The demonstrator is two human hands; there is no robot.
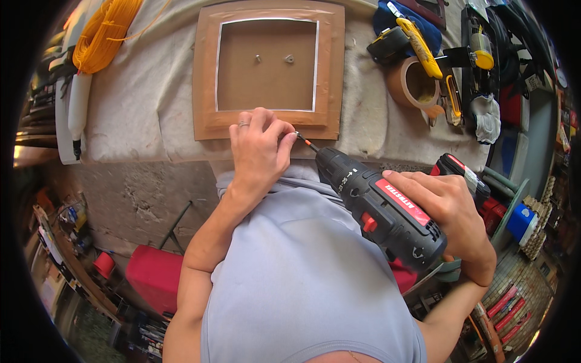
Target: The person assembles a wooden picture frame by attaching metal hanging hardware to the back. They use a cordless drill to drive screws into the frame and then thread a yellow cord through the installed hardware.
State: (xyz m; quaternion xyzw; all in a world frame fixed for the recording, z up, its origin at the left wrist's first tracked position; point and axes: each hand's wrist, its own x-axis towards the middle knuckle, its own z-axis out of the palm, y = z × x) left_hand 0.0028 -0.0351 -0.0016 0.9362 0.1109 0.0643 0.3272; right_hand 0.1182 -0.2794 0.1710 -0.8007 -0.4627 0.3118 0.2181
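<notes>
My right hand (445, 206) is wrapped round a black and red cordless drill (378, 206) that points up and to the left. From its chuck a bit with an orange band (311, 146) reaches toward my left hand (261, 145). The thumb and forefinger of that hand pinch what looks like a small screw (297, 134) at the bit's tip. Just beyond lies a square picture frame (207, 78) edged with brown tape, near the table's front edge. Two small metal hangers (289, 59) rest on the brown board (266, 85) inside it.
A pale cloth (151, 103) covers the table. Orange cord (106, 33) and a white tube (78, 109) lie at left. At right are a tape roll (396, 81), a yellow utility knife (419, 48) and a tape measure (388, 45). A red seat (154, 275) stands below.
</notes>
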